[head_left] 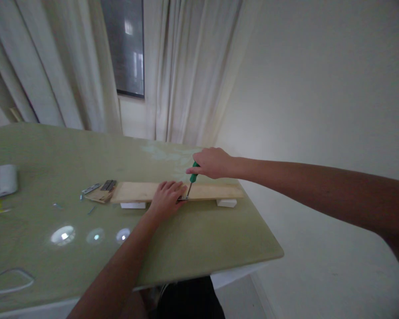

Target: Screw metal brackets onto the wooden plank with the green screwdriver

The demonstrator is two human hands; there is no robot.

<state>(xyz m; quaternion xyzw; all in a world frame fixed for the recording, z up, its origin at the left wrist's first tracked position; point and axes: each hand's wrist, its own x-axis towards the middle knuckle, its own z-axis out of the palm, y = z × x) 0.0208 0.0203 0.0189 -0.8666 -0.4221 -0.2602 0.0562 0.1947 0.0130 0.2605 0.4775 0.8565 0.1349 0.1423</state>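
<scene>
A green-handled screwdriver is gripped in my right hand, its shaft slanting down to a small metal hinge. The hinge sits at the near edge of a long, pale wooden board. My left hand clasps the board beside the hinge, fingers over the top and thumb by the near edge. It partly covers the hinge, and any screw under the screwdriver tip is too small to make out.
White blocks prop the board up off the green tabletop. Left of the board lie more hinges on a brown cardboard piece, with loose screws nearby. A white cable rests at the front left. A wall rises on the right.
</scene>
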